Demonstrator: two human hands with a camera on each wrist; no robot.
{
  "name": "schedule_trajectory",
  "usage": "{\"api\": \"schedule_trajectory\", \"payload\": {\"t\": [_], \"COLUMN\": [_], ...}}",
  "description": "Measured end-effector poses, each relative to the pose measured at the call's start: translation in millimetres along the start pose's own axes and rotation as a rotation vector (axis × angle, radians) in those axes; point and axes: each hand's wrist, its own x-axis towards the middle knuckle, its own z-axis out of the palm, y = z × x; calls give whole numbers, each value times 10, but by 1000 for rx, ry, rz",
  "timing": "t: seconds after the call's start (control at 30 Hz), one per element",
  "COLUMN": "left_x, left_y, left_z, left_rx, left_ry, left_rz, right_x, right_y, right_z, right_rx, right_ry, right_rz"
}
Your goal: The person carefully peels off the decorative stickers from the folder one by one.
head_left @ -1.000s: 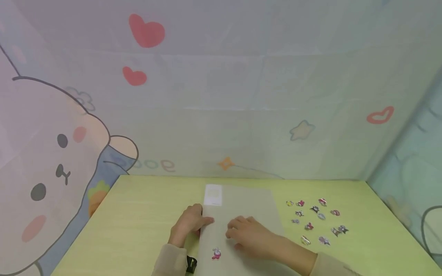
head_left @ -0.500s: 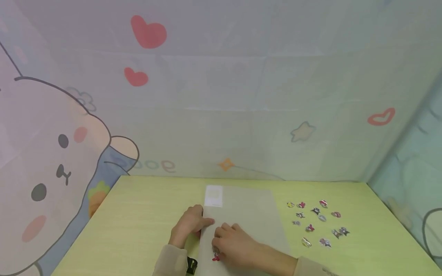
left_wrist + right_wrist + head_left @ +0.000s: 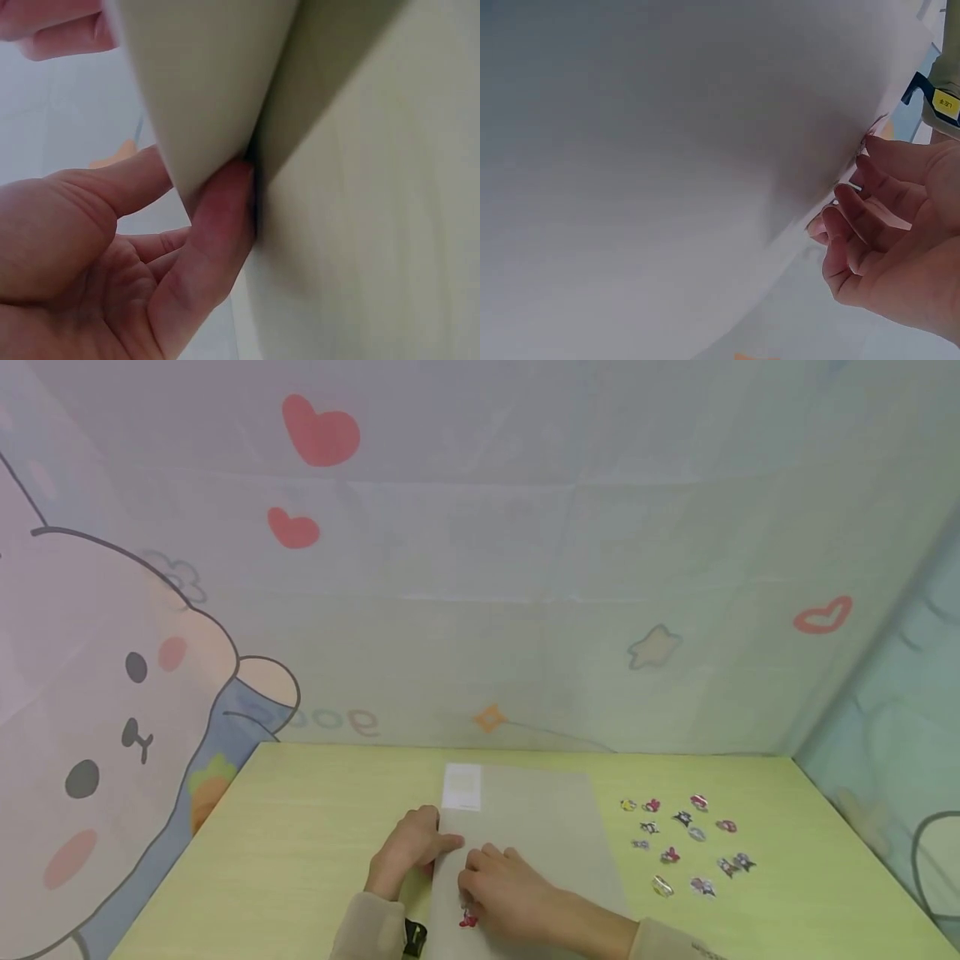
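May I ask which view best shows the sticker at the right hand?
The head view: the sticker shows pink, partly behind the right hand. The right wrist catches apparently only a thin edge; the left wrist, none.

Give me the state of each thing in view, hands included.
Board: lying on the table.
Left hand: gripping the board's left edge, thumb on top.
Right hand: bent fingers at the red-pink sticker; pressing or pinching unclear.
Red-pink sticker: on the board, partly covered.
Other stickers: scattered on the table.
White label: flat on the board's far left corner.
Backdrop: hanging, creased.
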Motion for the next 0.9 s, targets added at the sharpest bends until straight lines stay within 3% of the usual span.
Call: {"api": "schedule_trajectory", "payload": {"t": [0.47, 0.9], "left_x": [12, 30], "left_y": [3, -7], "left_z": [24, 16], "left_rx": [-1, 0], "left_ry": [-8, -4], "left_rz": [-19, -21], "right_x": [21, 16], "right_y": [5, -18], "right_z": [32, 1], "right_rx": [3, -91], "right_ry": [30, 58], "right_rz": [14, -1]}}
